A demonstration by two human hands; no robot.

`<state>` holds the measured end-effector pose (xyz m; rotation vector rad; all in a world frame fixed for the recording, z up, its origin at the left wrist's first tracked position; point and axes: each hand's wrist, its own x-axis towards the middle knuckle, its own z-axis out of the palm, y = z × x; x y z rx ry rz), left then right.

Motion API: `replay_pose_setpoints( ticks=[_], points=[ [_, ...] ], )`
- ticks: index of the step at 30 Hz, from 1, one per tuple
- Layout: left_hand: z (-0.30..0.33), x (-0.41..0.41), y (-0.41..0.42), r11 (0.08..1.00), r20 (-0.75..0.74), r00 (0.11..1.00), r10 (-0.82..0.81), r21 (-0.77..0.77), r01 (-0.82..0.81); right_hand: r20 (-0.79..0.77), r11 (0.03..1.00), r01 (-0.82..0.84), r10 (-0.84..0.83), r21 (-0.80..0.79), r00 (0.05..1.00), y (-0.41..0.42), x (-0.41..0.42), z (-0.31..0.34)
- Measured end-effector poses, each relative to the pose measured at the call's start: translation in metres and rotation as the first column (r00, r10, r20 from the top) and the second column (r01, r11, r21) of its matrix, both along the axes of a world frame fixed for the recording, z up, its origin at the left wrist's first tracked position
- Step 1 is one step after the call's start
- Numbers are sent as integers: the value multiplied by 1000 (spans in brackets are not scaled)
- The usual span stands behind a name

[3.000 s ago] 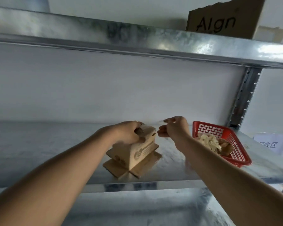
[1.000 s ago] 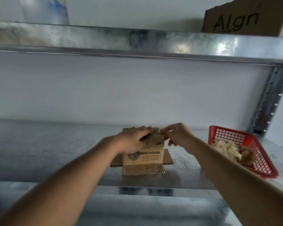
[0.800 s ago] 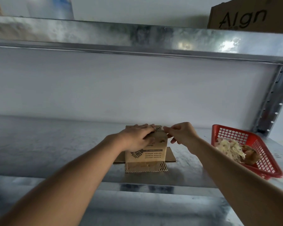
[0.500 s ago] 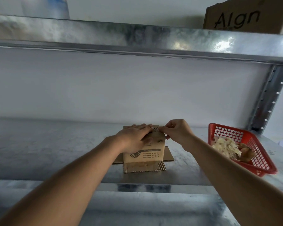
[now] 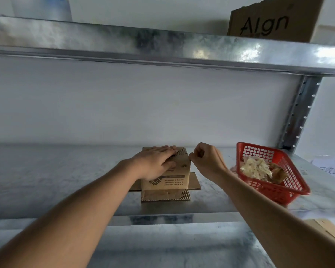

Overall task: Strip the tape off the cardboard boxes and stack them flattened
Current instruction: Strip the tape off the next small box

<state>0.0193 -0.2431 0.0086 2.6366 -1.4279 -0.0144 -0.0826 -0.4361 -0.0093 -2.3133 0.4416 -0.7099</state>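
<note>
Box: small cardboard box (image 5: 165, 177) upright near the front of the metal shelf (image 5: 66, 180), bottom flaps splayed flat around its base, not yet flattened.
Left hand: left hand (image 5: 155, 163) flat on the box top, fingers (image 5: 165, 149) straight and together, thumb against the front face, pressing down to steady it.
Right hand: right hand (image 5: 206, 158) just beside the box's upper right corner, fingers curled tight in a pinch at that corner; probably on a tape end, though the tape itself is too thin to make out.
Basket: red basket (image 5: 290, 188) to the right on the same shelf, holding a crumpled wad of pale stripped tape (image 5: 256, 168) and a brown scrap.
Done: likely earlier tape already in the basket; bottom flaps of this box already loose.
Left: strip the top tape, drop it in the basket, collapse the box, stack it; no flattened stack in view.
Change: three seconds back the box turned at an angle with its corner forward, now square-on; over the last second the pinch stays at the same corner, barely drawn away.
</note>
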Motion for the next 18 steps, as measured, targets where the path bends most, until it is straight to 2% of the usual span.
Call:
replay_pose_setpoints(
  ticks=[2, 9, 12, 15, 18],
  points=[
    [-1, 1, 0, 1000, 5, 1000, -12, -2, 12, 6, 1000, 11, -11, 18, 1000, -2, 0, -1],
    [-7, 10, 1, 998, 50, 997, -61, -18, 62, -21, 940, 37, -32, 339, 999, -20, 4, -6],
    [-7, 11, 1, 998, 54, 997, -62, -10, 63, 29, 898, 12, -28, 439, 999, -23, 3, -3],
    [-6, 11, 1, 999, 59, 997, -51, 5, 51, 59, 920, 24, -51, 391, 997, -21, 4, 3],
    [-6, 11, 0, 998, 61, 997, -55, 12, 54, -15, 954, 42, -39, 297, 999, -17, 3, 4]
  ],
)
